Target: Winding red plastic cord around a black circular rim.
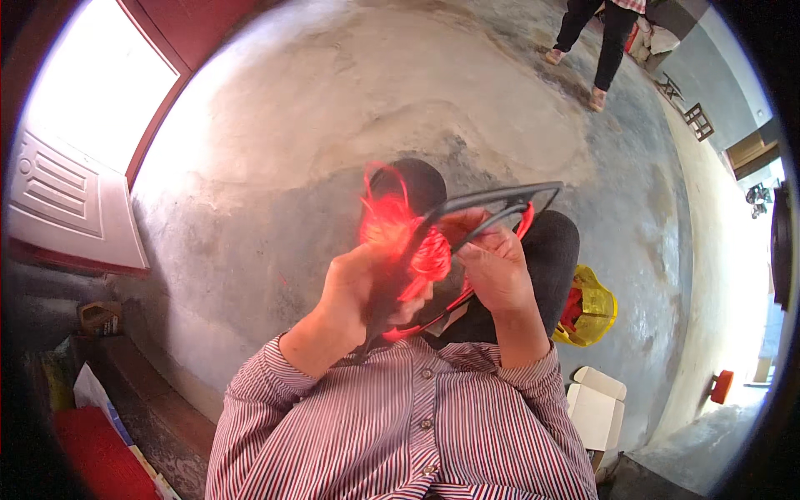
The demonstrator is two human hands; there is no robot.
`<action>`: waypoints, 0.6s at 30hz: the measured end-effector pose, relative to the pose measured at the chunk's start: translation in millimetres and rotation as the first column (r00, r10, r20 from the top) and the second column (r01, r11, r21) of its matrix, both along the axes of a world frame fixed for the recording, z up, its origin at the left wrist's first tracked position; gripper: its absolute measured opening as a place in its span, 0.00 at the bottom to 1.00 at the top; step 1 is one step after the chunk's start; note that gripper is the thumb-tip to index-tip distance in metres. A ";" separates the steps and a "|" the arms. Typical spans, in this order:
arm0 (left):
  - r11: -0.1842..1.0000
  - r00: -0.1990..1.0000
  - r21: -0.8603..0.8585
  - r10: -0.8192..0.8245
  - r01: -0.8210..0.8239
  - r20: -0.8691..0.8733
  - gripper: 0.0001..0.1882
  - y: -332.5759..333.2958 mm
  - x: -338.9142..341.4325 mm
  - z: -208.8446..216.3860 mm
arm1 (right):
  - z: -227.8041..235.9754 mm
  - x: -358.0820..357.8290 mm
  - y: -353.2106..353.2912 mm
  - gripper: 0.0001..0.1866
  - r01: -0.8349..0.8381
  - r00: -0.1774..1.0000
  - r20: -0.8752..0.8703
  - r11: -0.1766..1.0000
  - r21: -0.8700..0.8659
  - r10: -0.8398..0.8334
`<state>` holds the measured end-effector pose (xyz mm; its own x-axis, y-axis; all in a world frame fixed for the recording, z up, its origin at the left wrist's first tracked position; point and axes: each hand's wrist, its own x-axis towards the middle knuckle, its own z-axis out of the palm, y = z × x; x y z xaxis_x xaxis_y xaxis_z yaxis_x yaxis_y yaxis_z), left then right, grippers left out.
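My left hand (357, 282) is closed around a bundle of bright red cord (430, 257), with a loose loop standing up from it. A black, roughly rectangular frame (492, 197) stands tilted over my lap, its left side crossing in front of the bundle. At the frame's inner bar my right hand (500, 271) is closed, thumb and fingers pinched together; what lies between the fingertips is too small to make out. Red strands are wound over the frame's upper right corner and along its lower edge. Glare and blur hide part of the left fingers.
Beside my right leg sits a yellow container (595, 310) with red material inside. An open white box (596, 404) lies nearer me. A person (612, 42) stands at the far right. On the left are a white door panel (71, 200) and a red item (104, 454).
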<state>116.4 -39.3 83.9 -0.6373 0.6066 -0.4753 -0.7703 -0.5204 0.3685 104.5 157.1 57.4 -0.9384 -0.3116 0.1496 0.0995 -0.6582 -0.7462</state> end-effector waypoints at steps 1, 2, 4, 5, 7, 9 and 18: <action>0.997 0.995 -0.043 0.067 -0.070 -0.067 0.28 0.4 -1.3 -3.3 | 1.4 2.6 0.9 0.25 0.105 0.989 0.078 0.960 0.259 -0.129; 0.987 0.982 -0.081 0.131 -0.142 -0.134 0.25 0.8 -2.0 -6.7 | 2.8 5.6 0.6 0.25 0.173 0.934 0.175 0.824 0.540 -0.311; 0.973 0.968 -0.134 0.163 -0.191 -0.192 0.16 2.4 -3.3 -12.7 | 4.9 13.5 -4.5 0.25 0.194 0.963 0.087 0.884 0.426 -0.254; 0.968 0.952 -0.148 0.157 -0.201 -0.263 0.17 3.9 -3.4 -14.3 | 5.4 16.6 -8.9 0.25 0.231 0.970 -0.037 0.871 0.433 -0.239; 0.936 0.904 -0.332 -0.036 -0.120 -0.427 0.18 5.4 -2.6 -14.4 | 5.3 19.8 -15.4 0.26 0.226 0.974 -0.061 0.939 0.258 -0.217; 0.971 0.933 -0.203 0.044 -0.123 -0.356 0.18 7.3 -2.6 -12.2 | 4.7 17.5 -13.6 0.26 0.306 0.950 -0.152 0.919 0.250 -0.274; 0.938 0.898 -0.074 0.300 -0.340 -0.322 0.19 -17.9 -8.7 -16.4 | 15.1 16.3 85.6 0.24 0.593 0.804 0.193 0.734 -0.333 -0.562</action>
<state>107.7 -57.3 67.5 -0.9112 0.2942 -0.2884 -0.4120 -0.6544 0.6340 120.8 242.6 72.5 -0.9324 0.3562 0.0611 -0.3442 -0.8235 -0.4509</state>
